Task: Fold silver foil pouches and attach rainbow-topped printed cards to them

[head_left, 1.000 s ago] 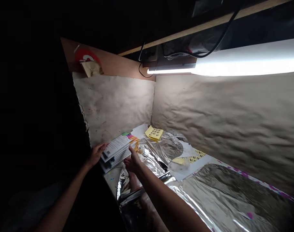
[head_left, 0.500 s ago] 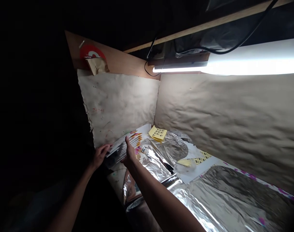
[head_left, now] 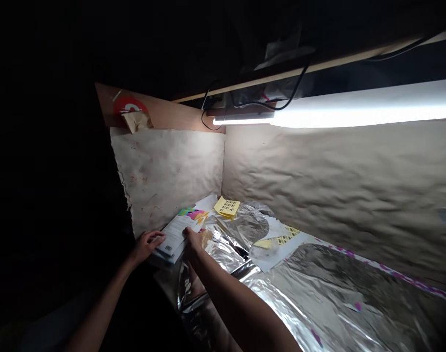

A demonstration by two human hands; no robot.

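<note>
White, rectangular paper stack (head_left: 178,233) — left hand (head_left: 145,246) and right hand (head_left: 193,241) curled, gripping opposite edges.

A lit tube lamp (head_left: 245,121) spans the upper right, a black cable (head_left: 298,86) looping beside it. Upper left, a red round sign (head_left: 141,104) sits on a wooden board (head_left: 182,115); wrinkled paper (head_left: 340,171) fills the middle right.

Head-worn view, forward and downward at close range: paper-lined corner (head_left: 223,164) at centre, left hand (head_left: 146,247) and right hand (head_left: 192,241) lower left.
</note>
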